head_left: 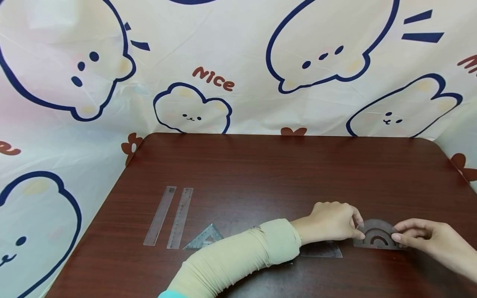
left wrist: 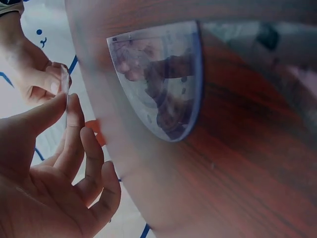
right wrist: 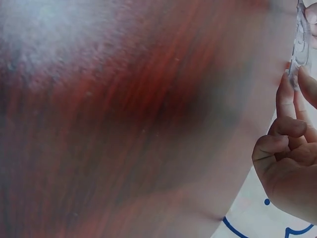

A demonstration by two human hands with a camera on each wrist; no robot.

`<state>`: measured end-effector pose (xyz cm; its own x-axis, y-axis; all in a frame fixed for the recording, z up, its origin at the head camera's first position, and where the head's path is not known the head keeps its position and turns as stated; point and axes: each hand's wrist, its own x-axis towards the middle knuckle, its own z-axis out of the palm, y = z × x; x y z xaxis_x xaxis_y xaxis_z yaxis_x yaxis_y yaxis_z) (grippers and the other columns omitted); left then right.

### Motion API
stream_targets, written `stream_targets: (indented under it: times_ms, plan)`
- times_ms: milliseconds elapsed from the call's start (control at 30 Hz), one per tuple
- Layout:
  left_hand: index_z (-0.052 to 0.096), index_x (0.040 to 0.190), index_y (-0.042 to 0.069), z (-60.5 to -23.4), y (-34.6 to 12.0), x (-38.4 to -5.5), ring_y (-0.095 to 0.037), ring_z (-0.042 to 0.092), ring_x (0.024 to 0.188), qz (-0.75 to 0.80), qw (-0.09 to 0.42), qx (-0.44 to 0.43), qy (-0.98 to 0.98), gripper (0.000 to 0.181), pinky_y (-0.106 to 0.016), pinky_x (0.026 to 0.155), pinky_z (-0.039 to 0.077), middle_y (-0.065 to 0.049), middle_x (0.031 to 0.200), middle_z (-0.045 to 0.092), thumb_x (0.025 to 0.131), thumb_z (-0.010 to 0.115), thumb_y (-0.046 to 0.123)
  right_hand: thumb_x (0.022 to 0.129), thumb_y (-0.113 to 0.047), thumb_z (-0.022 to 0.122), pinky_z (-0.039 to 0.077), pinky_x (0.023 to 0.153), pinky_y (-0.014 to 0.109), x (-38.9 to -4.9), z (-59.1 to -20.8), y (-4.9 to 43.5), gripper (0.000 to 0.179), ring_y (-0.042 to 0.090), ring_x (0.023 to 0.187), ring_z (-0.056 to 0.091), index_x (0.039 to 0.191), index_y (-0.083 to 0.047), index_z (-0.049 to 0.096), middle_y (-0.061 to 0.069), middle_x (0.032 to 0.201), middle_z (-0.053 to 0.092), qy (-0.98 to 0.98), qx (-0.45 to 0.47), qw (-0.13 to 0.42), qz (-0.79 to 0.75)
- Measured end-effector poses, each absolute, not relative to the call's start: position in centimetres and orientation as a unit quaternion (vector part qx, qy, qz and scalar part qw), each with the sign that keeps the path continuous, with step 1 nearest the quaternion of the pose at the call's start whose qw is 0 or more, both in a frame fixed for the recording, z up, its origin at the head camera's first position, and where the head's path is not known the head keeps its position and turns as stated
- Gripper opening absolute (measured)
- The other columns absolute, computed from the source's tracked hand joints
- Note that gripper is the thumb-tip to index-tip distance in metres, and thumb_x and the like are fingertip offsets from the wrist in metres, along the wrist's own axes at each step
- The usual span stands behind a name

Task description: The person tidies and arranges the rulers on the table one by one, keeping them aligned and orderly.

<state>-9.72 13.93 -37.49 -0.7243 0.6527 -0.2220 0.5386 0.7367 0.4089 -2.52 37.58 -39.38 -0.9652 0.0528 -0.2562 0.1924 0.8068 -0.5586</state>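
Observation:
A clear protractor (head_left: 377, 224) is pinched at both ends, its curved edge up and its straight edge low in the head view. My left hand (head_left: 331, 221) holds its left end between thumb and fingertips, with the forearm stretched across the table. At the other end, my right hand (head_left: 434, 240) pinches it with thumb and forefinger. The left wrist view shows the held protractor (left wrist: 66, 84) edge-on between both hands. Below the left wrist lies a second clear protractor (left wrist: 173, 106), seen partly behind the left hand (head_left: 335, 225) in the head view.
Two clear rulers, one longer (head_left: 160, 216) and one beside it (head_left: 180, 218), lie side by side at the left of the brown table (head_left: 261, 165). A clear set square (head_left: 205, 236) is partly hidden by the left sleeve (head_left: 238, 252). A printed cloth (head_left: 253, 107) hangs behind the table.

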Motion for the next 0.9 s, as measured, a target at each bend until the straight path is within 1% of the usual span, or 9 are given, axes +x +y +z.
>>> stream_targets:
  times_ms: [267, 400, 533, 733, 900]
  plan:
    - [0.069, 0.099, 0.047, -37.9, 14.0, -9.5, 0.009, 0.051, 0.07, 0.128, 0.178, 0.334, 0.917, 0.022, -0.023, 0.065, 0.038, 0.033, 0.063, 0.054, 0.08, 0.077, 0.055, 0.091, -0.024, 0.074, 0.044, 0.06, 0.023, -1.8, -40.7, 37.4, 0.024, 0.002, 0.067, 0.058, 0.101, -0.003, 0.069, -0.006, 0.076, 0.07, 0.944, 0.035, 0.104, -0.31]
    - [0.069, 0.097, 0.047, -38.1, 14.2, -9.3, 0.009, 0.051, 0.071, 0.114, 0.18, 0.337, 0.917, 0.022, -0.024, 0.067, 0.038, 0.032, 0.063, 0.054, 0.079, 0.077, 0.056, 0.09, -0.026, 0.074, 0.043, 0.06, 0.023, -1.7, -40.9, 37.5, 0.022, 0.002, 0.066, 0.056, 0.099, -0.006, 0.069, -0.007, 0.075, 0.069, 0.948, 0.031, 0.114, -0.297]
    - [0.069, 0.097, 0.048, -38.2, 14.3, -9.2, 0.008, 0.052, 0.07, 0.103, 0.183, 0.34, 0.917, 0.022, -0.024, 0.069, 0.039, 0.032, 0.066, 0.055, 0.079, 0.078, 0.056, 0.091, -0.027, 0.074, 0.043, 0.06, 0.024, -1.7, -40.8, 37.4, 0.022, 0.002, 0.066, 0.056, 0.099, -0.008, 0.069, -0.007, 0.076, 0.069, 0.949, 0.029, 0.122, -0.288]
    - [0.07, 0.091, 0.048, -38.6, 14.5, -9.0, 0.005, 0.055, 0.073, 0.08, 0.17, 0.347, 0.919, 0.02, -0.027, 0.07, 0.04, 0.031, 0.082, 0.06, 0.076, 0.079, 0.057, 0.088, -0.025, 0.076, 0.042, 0.059, 0.023, -1.4, -41.3, 37.3, 0.016, 0.001, 0.065, 0.057, 0.093, -0.011, 0.069, -0.01, 0.073, 0.068, 0.954, 0.015, 0.108, -0.279]
    - [0.07, 0.09, 0.047, -38.9, 14.6, -9.0, 0.005, 0.054, 0.071, 0.074, 0.17, 0.352, 0.918, 0.019, -0.027, 0.07, 0.04, 0.031, 0.081, 0.061, 0.076, 0.08, 0.056, 0.087, -0.025, 0.078, 0.04, 0.058, 0.023, -1.4, -41.6, 37.0, 0.014, 0.001, 0.064, 0.057, 0.089, -0.014, 0.069, -0.011, 0.072, 0.066, 0.957, 0.009, 0.101, -0.271]
